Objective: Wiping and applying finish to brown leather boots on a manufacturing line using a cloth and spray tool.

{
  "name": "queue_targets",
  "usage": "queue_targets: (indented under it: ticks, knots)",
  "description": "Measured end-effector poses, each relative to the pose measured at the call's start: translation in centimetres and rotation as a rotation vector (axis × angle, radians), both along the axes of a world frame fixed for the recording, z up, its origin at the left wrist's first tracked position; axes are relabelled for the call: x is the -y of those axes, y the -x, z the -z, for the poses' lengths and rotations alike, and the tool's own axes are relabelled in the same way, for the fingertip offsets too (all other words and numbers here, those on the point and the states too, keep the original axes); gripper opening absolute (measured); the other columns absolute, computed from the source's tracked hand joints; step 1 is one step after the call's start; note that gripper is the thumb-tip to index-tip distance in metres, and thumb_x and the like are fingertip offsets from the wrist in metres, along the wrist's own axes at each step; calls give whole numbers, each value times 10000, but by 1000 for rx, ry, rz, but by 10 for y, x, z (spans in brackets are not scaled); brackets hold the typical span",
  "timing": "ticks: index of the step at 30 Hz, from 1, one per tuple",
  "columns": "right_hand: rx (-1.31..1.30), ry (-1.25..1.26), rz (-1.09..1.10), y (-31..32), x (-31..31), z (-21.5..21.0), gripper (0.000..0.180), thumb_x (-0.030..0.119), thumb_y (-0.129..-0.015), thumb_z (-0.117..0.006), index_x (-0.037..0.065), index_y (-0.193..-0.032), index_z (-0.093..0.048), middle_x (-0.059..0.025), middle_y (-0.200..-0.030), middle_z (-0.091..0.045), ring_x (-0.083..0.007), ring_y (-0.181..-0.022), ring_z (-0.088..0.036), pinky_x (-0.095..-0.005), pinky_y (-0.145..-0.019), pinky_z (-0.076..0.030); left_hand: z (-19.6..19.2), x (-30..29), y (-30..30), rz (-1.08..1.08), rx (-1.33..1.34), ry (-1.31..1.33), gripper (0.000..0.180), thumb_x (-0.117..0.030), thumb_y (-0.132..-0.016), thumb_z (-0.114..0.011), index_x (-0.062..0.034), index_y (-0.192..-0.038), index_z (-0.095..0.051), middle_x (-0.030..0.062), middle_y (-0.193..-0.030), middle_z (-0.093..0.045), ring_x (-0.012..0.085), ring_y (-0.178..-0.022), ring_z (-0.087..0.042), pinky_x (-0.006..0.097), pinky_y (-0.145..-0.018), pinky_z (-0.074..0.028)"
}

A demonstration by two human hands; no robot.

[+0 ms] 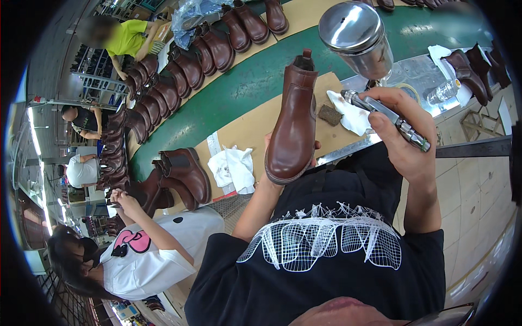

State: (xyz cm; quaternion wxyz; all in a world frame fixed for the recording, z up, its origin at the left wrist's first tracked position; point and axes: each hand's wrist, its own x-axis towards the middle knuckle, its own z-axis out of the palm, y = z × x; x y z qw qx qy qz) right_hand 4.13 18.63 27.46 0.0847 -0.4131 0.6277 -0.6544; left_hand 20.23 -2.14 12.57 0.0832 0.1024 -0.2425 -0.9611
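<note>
Watching from my remote seat, I have the brown boot (291, 119) at the center of the frame, toe toward the bottom edge and heel loop up. The left hand (269, 179) holds it from behind, mostly hidden, with fingers showing on both sides of it; how firmly they press I cannot tell. In the right half, the right hand (405, 138) has its fingers wrapped around a spray gun (391, 114) whose shiny cup (356, 41) stands tilted at the upper right; whether a finger presses the trigger I cannot make out. The gun's front end points left toward the boot, near but apart. My worry is the heavy-looking cup: if that wrist rolls, the gun could tip and spill, or knock the boot's shaft. A loose left hold might let the smooth leather twist. A stray burst could also mark the white cloth (353, 117) and brown block (329, 115) behind, on the cardboard covering the green surface (244, 98), or drift toward the boots (185, 174) at the left.
</note>
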Motion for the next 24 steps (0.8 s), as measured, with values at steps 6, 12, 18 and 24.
queue_targets:
  ticks: [6,12,18,24]
  knots:
    - [34,-20,46,0,-6,7,195,41,-888,-712,-57,-1047,-655,-81,-888,-690,-110,-828,-657,-233,-741,-496,15,6,-6,115,-148,-165,609,-409,-975,-539,-46,-1436,-375,257,-1257,-527,523,-908,-628,486,-497,-601]
    - [30,-31,34,-5,-9,14,196,50,-886,-715,-51,-1043,-658,-83,-882,-694,-120,-822,-666,-242,-745,-499,13,4,-11,251,-197,-565,625,-440,-972,-518,-124,-1484,-349,298,-1313,-473,551,-898,-586,464,-509,-570]
    - [-11,-129,-1,-16,-16,16,210,104,-871,-737,-13,-1033,-672,-73,-847,-689,-119,-763,-652,-242,-703,-469,15,8,-10,321,-257,-698,584,-425,-976,-515,-134,-1465,-379,241,-1390,-438,539,-1001,-511,492,-520,-585]
    - [-63,-315,-83,-23,-25,27,223,141,-903,-688,-15,-1061,-670,-67,-934,-675,-124,-816,-587,-257,-757,-447,20,12,-11,315,-245,-664,609,-494,-975,-487,-131,-1453,-384,224,-1393,-435,498,-953,-511,442,-478,-562]
